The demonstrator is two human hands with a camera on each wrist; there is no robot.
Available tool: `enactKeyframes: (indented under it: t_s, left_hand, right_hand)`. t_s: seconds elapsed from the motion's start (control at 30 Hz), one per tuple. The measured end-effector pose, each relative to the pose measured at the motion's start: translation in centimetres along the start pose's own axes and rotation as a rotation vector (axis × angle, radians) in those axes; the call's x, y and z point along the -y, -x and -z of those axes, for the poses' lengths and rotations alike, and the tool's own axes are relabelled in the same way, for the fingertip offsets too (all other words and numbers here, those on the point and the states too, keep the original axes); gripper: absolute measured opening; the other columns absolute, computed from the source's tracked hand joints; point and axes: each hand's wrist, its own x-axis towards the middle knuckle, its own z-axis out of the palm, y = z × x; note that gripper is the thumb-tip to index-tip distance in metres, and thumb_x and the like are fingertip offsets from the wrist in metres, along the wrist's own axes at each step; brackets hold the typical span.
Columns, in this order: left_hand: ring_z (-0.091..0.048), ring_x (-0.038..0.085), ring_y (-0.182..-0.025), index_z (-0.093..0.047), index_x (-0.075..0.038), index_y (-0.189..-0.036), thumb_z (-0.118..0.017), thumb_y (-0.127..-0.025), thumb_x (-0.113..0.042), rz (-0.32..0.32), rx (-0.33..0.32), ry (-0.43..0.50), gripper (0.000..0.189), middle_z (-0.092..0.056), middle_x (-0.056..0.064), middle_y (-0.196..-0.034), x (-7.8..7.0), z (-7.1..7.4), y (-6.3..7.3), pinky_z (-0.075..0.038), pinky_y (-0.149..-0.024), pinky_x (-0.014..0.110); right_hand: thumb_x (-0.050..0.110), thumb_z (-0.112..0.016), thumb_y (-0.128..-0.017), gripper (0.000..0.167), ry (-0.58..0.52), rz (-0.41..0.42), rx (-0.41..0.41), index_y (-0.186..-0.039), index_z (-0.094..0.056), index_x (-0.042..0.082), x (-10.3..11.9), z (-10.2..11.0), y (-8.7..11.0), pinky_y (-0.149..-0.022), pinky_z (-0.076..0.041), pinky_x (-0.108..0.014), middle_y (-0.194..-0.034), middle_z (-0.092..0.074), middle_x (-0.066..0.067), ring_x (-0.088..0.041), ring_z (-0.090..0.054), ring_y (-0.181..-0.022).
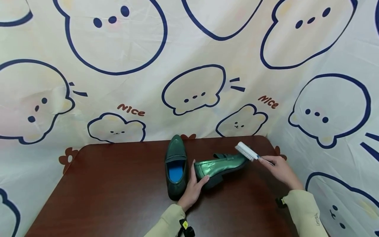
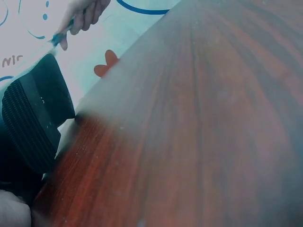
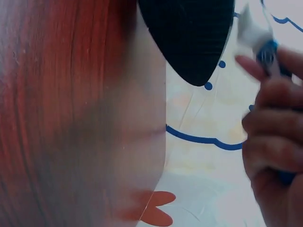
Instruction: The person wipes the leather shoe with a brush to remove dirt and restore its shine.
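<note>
A shiny green loafer (image 1: 217, 166) is tipped partly on its side, its dark sole (image 3: 189, 38) showing in the right wrist view. My left hand (image 1: 192, 189) grips it round the heel end, thumb on the near side. The toe points right. In my right hand (image 1: 276, 168) is a white scrubbing brush (image 1: 247, 151) with a blue-marked handle, its bristles facing down right at the toe. The fingers are curled round the handle in the right wrist view. Beside the left hand, the matching green loafer (image 1: 176, 168) stands upright with a blue insole.
The dark brown wooden table (image 1: 118, 184) has rounded far corners. Behind it and on both sides hangs a pale cloth (image 1: 195, 49) printed with blue-outlined cartoon heads. The standing loafer's toe reaches the table's far edge.
</note>
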Motion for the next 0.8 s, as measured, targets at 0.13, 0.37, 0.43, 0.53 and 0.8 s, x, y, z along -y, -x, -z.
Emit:
enactKeyframes:
  t_s: [0.13, 0.37, 0.43, 0.53, 0.8]
  left_hand:
    - [0.008, 0.034, -0.161, 0.008, -0.036, -0.166, -0.061, -0.103, -0.049, 0.001, -0.001, 0.001, 0.094, 0.012, -0.001, -0.174, -0.1, 0.0, -0.2, -0.009, -0.122, 0.071]
    - [0.007, 0.033, -0.161, 0.007, -0.037, -0.166, -0.062, -0.102, -0.050, 0.013, -0.008, -0.001, 0.094, 0.011, -0.001, -0.174, -0.1, 0.1, -0.2, -0.009, -0.123, 0.070]
    - [0.007, 0.033, -0.161, 0.006, -0.036, -0.166, -0.062, -0.102, -0.049, 0.009, -0.011, -0.001, 0.094, 0.010, -0.001, -0.174, -0.1, 0.1, -0.2, -0.010, -0.123, 0.070]
    - [0.007, 0.033, -0.161, 0.006, -0.035, -0.166, -0.062, -0.102, -0.048, 0.003, -0.013, 0.001, 0.095, 0.010, -0.001, -0.174, 0.0, 0.2, -0.2, -0.010, -0.123, 0.070]
    - [0.006, 0.034, -0.161, 0.006, -0.032, -0.167, -0.061, -0.103, -0.047, -0.008, -0.003, -0.009, 0.094, 0.010, 0.001, -0.174, 0.0, 0.0, -0.2, -0.009, -0.122, 0.071]
  right_hand:
    - [0.034, -0.065, -0.103, 0.037, -0.037, 0.027, 0.065, -0.126, -0.074, 0.006, 0.6, 0.0, 0.5, -0.090, -0.057, -0.059, -0.125, -0.072, -0.019, -0.030, -0.066, -0.105]
    - [0.029, -0.065, -0.104, 0.037, 0.029, 0.070, 0.015, -0.125, -0.074, 0.001, -0.4, -0.3, -0.4, -0.088, -0.058, -0.057, -0.123, -0.072, -0.024, -0.032, -0.068, -0.102]
    - [0.033, -0.063, -0.105, 0.041, 0.057, 0.055, -0.022, -0.126, -0.073, -0.001, -1.1, -0.4, -1.0, -0.089, -0.057, -0.058, -0.124, -0.071, -0.026, -0.036, -0.069, -0.105]
    - [0.038, -0.058, -0.107, 0.049, 0.095, 0.000, -0.062, -0.130, -0.069, -0.004, -1.8, -0.5, -1.9, -0.093, -0.054, -0.062, -0.128, -0.068, -0.029, -0.043, -0.067, -0.112]
    - [0.037, -0.053, -0.109, 0.055, 0.137, -0.131, -0.099, -0.134, -0.063, -0.011, -1.6, -0.5, -2.5, -0.087, -0.053, -0.059, -0.129, -0.063, -0.036, -0.042, -0.064, -0.102]
